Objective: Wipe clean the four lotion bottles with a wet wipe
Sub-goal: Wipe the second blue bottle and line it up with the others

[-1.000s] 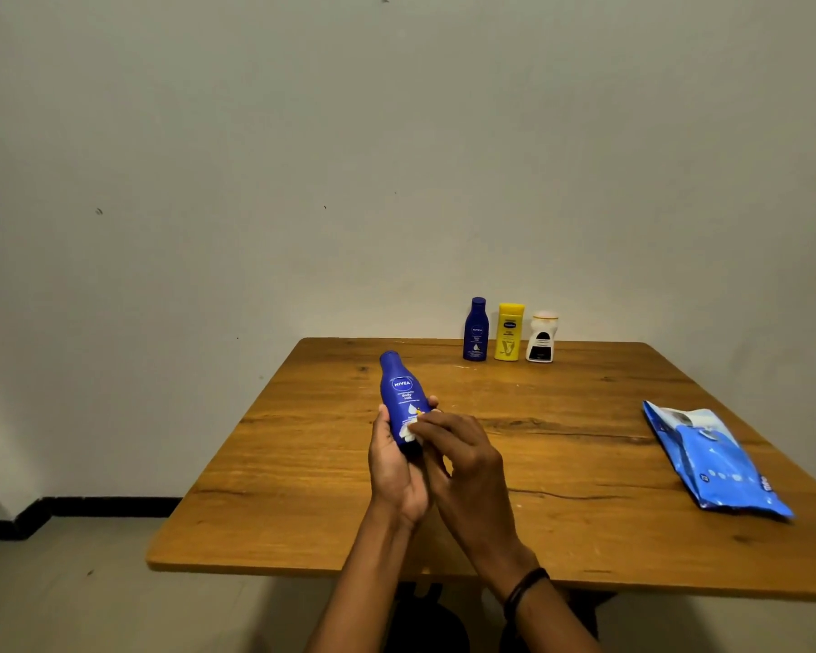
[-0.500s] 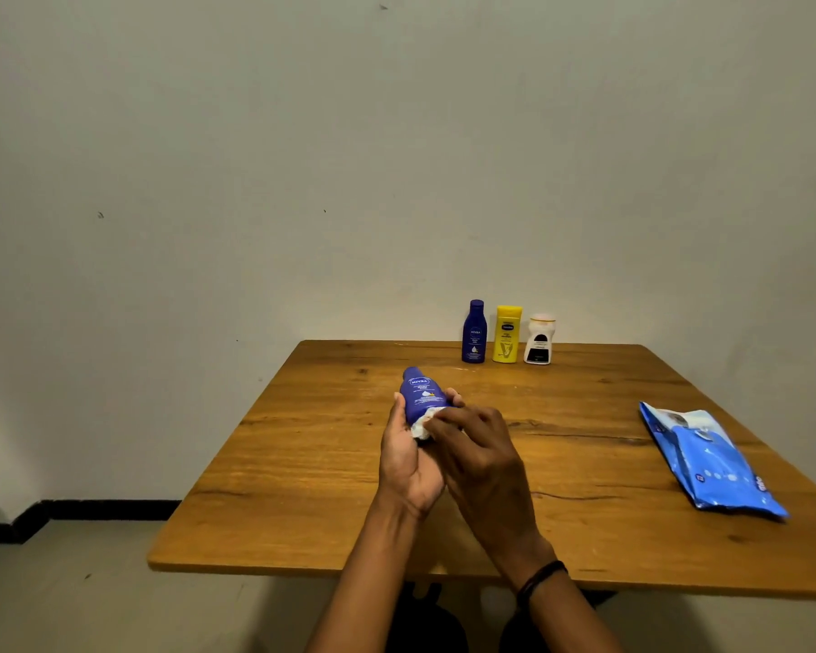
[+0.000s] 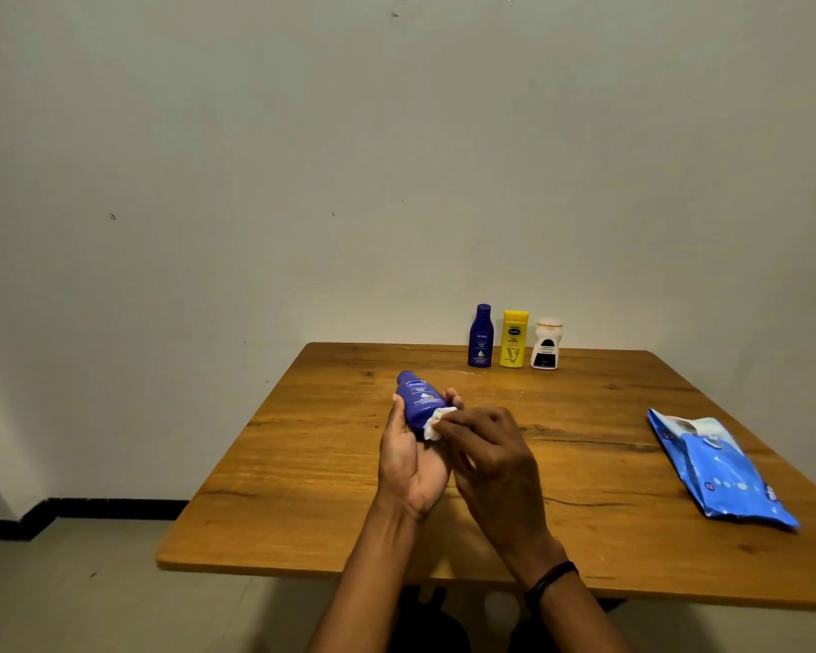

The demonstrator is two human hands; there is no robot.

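A bare wall [image 3: 255, 181] backs the wooden counter [image 3: 326, 464]; a blue wipes pack [image 3: 717, 468] lies at its right, three lotion bottles [image 3: 513, 339] stand at the far edge. Over the middle the left hand [image 3: 411, 459] cradles the fourth bottle [image 3: 418, 400], fingers [image 3: 454, 398] curled round its base, cap tilted away and leftward. The right hand [image 3: 491, 459] pinches the wet wipe [image 3: 436, 422] against its lower right side; strokes probably run up that axis

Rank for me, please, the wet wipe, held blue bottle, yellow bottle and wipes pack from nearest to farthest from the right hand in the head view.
1. wet wipe, pinched by the right hand.
2. held blue bottle, in the left hand.
3. yellow bottle, far edge, and wipes pack, right side: too close to call.
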